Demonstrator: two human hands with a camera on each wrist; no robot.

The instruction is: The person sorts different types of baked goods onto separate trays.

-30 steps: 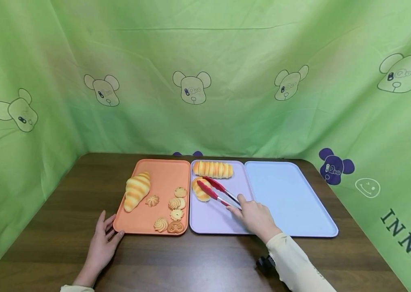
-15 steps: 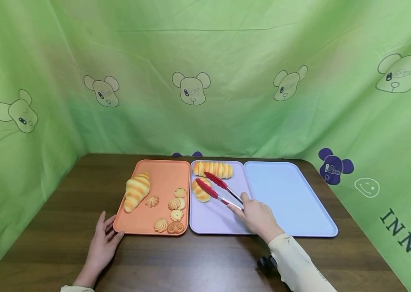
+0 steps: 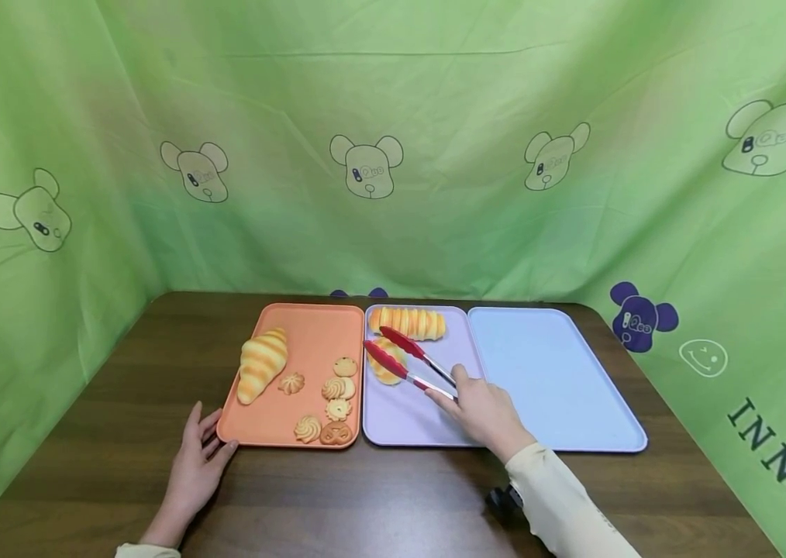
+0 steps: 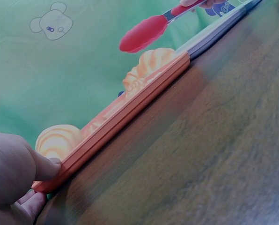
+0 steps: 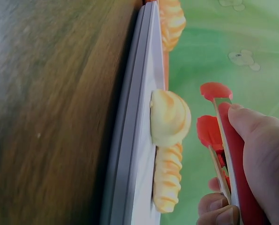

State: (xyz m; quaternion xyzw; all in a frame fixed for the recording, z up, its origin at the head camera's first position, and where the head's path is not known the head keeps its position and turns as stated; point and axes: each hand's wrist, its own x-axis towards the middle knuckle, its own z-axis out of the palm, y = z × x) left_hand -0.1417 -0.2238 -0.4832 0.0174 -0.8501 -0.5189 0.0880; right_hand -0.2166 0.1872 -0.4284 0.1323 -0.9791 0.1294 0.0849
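My right hand (image 3: 491,415) grips red-tipped metal tongs (image 3: 388,358). Their jaws stand apart over a small round bread (image 3: 393,376) on the purple tray (image 3: 421,418); in the right wrist view a gap separates the tips from the round bread (image 5: 170,117). Behind it lies a long ridged bread roll (image 3: 408,324). My left hand (image 3: 198,465) holds the near left corner of the orange tray (image 3: 309,329). In the left wrist view its thumb (image 4: 48,168) lies on the tray's rim (image 4: 116,124), with a finger low beside the corner.
A striped croissant (image 3: 263,366) lies on the orange tray's left side, and several cookies (image 3: 337,411) lie mostly along its right side. A blue tray (image 3: 546,372) adjoins the purple one. Green cloth (image 3: 365,240) hangs behind the wooden table (image 3: 337,504).
The tong tips have risen off the round bread, spread a little and shifted slightly left. The bread stays on the purple tray. My left hand has not moved.
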